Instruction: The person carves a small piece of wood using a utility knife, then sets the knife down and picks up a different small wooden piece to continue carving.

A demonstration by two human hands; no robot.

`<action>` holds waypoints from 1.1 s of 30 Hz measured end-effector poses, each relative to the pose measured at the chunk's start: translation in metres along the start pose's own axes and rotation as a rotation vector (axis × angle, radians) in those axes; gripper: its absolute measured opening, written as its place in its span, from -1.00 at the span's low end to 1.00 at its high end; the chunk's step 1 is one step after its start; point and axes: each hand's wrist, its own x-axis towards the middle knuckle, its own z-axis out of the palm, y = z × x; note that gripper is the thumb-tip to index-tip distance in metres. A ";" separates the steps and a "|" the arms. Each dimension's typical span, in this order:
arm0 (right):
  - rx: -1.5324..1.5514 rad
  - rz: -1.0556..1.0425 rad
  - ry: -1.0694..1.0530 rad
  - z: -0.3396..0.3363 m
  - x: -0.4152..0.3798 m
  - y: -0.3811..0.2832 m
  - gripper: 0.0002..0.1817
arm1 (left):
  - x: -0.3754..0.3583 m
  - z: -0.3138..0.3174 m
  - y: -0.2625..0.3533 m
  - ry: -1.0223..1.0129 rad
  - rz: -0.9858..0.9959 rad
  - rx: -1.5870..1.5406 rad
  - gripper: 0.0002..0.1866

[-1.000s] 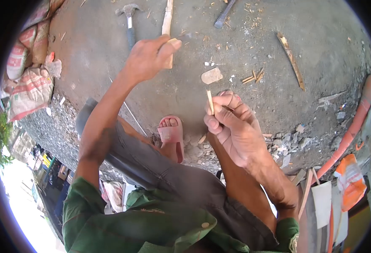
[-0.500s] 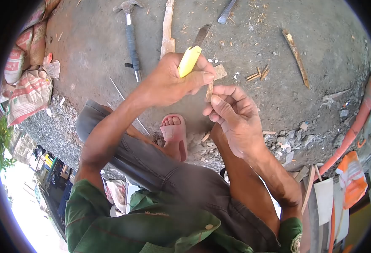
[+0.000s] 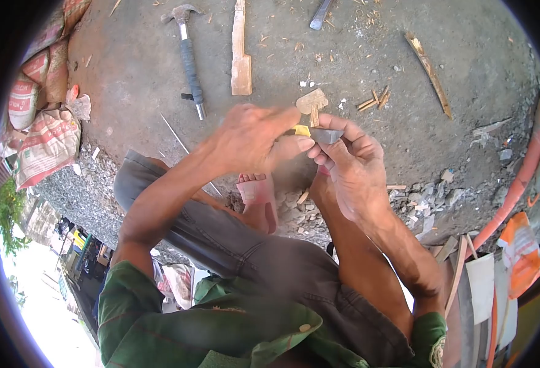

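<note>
My left hand [image 3: 260,140] is closed around the yellow handle [image 3: 301,130] of a knife, most of which its fingers hide. The knife's grey blade [image 3: 328,135] points right and lies close against the fingers of my right hand [image 3: 359,165]. That hand pinches the narrow end of a small wooden piece [image 3: 312,101], whose wider, flat part sticks up above both hands. Where the blade meets the wood is partly hidden.
On the ground lie a hammer [image 3: 190,70], a notched wooden strip [image 3: 240,58], a split stick [image 3: 429,73], small sticks [image 3: 374,100] and a metal tool's end [image 3: 321,16]. A thin rod [image 3: 175,133] lies left of my foot, sacks [image 3: 49,144] farther left, an orange pipe [image 3: 518,178] right.
The knife has swung from pointing up and away to pointing right, down at my right hand. The wooden piece now shows upright between the hands. The view has shifted slightly.
</note>
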 end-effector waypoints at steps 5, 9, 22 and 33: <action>-0.077 0.020 -0.034 -0.001 -0.004 -0.004 -0.74 | -0.001 0.002 0.000 0.029 0.019 0.056 -0.59; -0.090 0.009 -0.108 -0.006 -0.001 -0.005 -0.79 | -0.003 0.003 -0.009 0.070 0.045 0.059 -0.58; 0.121 0.163 -0.115 -0.008 0.017 -0.008 -0.81 | 0.001 0.008 -0.052 0.143 0.057 0.170 -0.57; 0.165 0.223 -0.182 -0.016 0.008 -0.002 -0.78 | 0.009 -0.007 -0.051 0.368 -0.057 -0.025 -0.56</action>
